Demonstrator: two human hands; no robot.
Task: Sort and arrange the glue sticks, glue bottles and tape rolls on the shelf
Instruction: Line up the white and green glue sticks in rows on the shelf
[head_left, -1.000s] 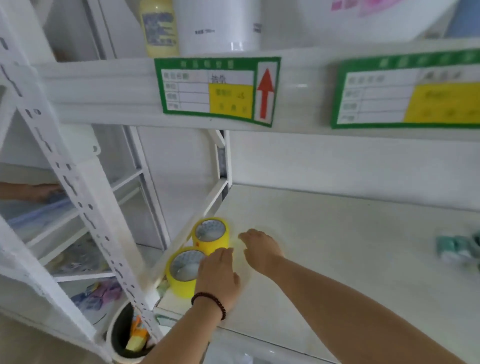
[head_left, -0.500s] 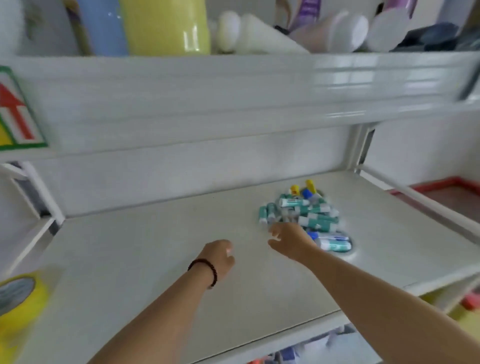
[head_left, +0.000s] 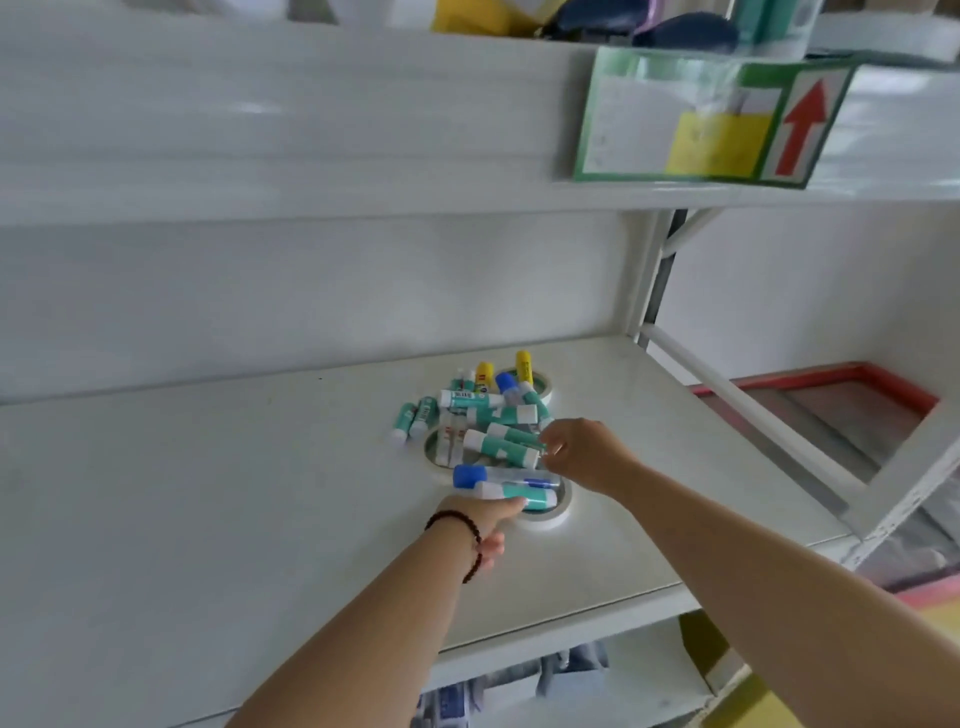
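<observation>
Right at the centre of the frame, a heap of teal-and-white glue sticks (head_left: 488, 431) is lying on the white shelf board (head_left: 208, 493), mixed with two yellow-capped glue bottles (head_left: 523, 365) standing at the back of the heap and a clear, blue-capped glue bottle (head_left: 501, 477) lying across the front. White tape rolls are sitting flat beneath the heap: one (head_left: 550, 512) is showing at the lower edge of the pile, another (head_left: 434, 457) is peeking out on its left side. Two glue sticks (head_left: 413, 420) are lying just beside the heap, slightly apart to the left.

The left hand (head_left: 485, 525), with a dark bead bracelet (head_left: 462, 540) on its wrist, is reaching in from the lower centre and curling its fingers round a teal glue stick (head_left: 519, 496) at the front of the pile, over the near tape roll. The right hand (head_left: 584, 457) is coming in from the lower right and pinching the end of another glue stick (head_left: 501, 449) in the middle of the heap.

At the upper right, a green-bordered label (head_left: 711, 117) with a red arrow is hanging from the edge of the upper shelf (head_left: 311, 130).
</observation>
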